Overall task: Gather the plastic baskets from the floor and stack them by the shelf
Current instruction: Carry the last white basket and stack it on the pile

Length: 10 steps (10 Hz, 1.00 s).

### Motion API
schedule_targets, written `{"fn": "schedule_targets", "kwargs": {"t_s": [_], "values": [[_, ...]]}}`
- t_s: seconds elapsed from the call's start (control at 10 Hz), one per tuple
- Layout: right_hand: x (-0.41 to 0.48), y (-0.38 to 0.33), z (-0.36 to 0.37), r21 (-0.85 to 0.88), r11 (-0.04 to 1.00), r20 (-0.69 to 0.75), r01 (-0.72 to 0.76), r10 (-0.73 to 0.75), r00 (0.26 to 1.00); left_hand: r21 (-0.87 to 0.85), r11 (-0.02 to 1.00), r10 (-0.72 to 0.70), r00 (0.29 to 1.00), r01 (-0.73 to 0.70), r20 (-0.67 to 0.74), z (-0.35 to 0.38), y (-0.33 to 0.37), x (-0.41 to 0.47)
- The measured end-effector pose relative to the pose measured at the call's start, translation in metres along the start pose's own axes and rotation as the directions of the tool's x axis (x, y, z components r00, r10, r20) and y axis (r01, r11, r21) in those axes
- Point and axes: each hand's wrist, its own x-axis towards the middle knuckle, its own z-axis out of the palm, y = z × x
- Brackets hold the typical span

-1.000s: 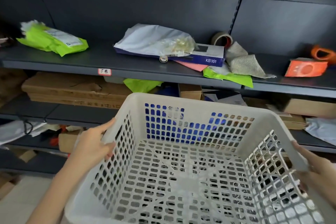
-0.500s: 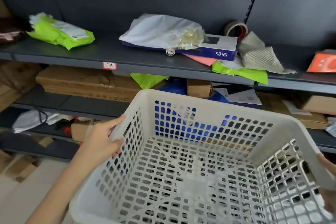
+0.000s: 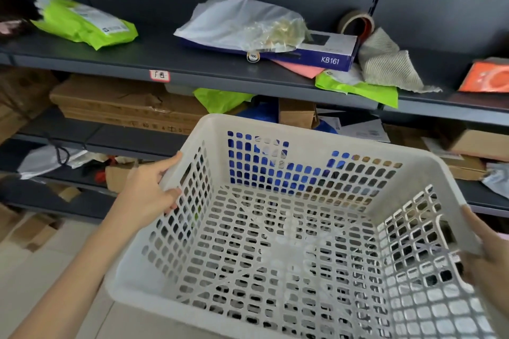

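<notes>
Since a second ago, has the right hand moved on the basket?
Yes. The right hand now grips nearer the basket's near-right corner, farther from its far rim than before. The left hand stays at the left rim.

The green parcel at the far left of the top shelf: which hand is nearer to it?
Left. The left hand is below the green parcel; the right hand is far across the white basket.

The basket [image 3: 275,242] I hold is white plastic, its walls and floor pierced by a regular grid of small rounded slots, and deep blue shows through the slots of its far wall. Above it the shelf [image 3: 192,63] is dark grey, with a lime-green parcel [image 3: 85,23] at the upper left and a navy box [image 3: 325,53] lettered KB161 in white near the centre. An orange packet [image 3: 487,77] sits at the right edge, beside a beige ribbed cloth [image 3: 385,63].
</notes>
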Motion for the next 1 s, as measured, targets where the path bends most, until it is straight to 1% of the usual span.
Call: {"fn": "schedule_targets", "kwargs": {"t_s": [0.1, 0.2, 0.3, 0.4, 0.5, 0.6, 0.7, 0.8, 0.9, 1.0], "values": [[0.001, -0.023, -0.006, -0.073, 0.997, -0.019, -0.038, 0.036, 0.999, 0.060, 0.998, 0.020, 1.000, -0.019, -0.009, 0.001, 0.000, 0.002], [0.000, -0.028, -0.003, -0.090, 0.995, 0.013, -0.032, 0.033, 0.999, 0.030, 0.999, 0.012, 1.000, -0.012, -0.017, 0.002, -0.001, 0.001], [-0.004, -0.027, -0.007, -0.063, 0.998, 0.015, -0.030, 0.031, 0.999, 0.018, 1.000, -0.016, 1.000, 0.016, -0.027, 0.004, -0.001, 0.003], [-0.005, -0.031, -0.008, -0.106, 0.993, 0.035, -0.049, 0.053, 0.998, 0.072, 0.997, -0.010, 1.000, 0.012, -0.029, 0.003, -0.002, 0.002], [-0.009, -0.031, -0.008, -0.138, 0.990, 0.048, -0.040, 0.047, 0.998, 0.321, 0.947, 0.036, 0.998, -0.015, -0.059, 0.001, -0.005, 0.003], [-0.012, -0.029, -0.008, -0.198, 0.980, 0.040, 0.004, 0.004, 0.999, 0.493, 0.867, 0.127, 0.988, -0.069, -0.085, 0.003, -0.004, 0.000], [-0.016, -0.028, -0.009, -0.233, 0.972, 0.033, 0.028, -0.021, 0.999, 0.508, 0.858, 0.159, 0.980, -0.077, -0.119, 0.003, -0.004, -0.006], [-0.019, -0.024, -0.009, -0.225, 0.973, 0.019, 0.050, -0.047, 0.999, 0.427, 0.903, 0.096, 0.991, -0.050, -0.088, 0.002, -0.009, -0.006], [-0.017, -0.023, -0.010, -0.205, 0.976, 0.012, 0.069, -0.068, 0.998, 0.401, 0.915, 0.020, 0.998, -0.045, 0.065, -0.003, -0.022, -0.011], [-0.010, -0.025, -0.010, -0.152, 0.985, 0.007, 0.085, -0.085, 0.996, 0.286, 0.957, 0.017, 0.993, -0.051, 0.120, -0.004, -0.032, -0.018]]}}
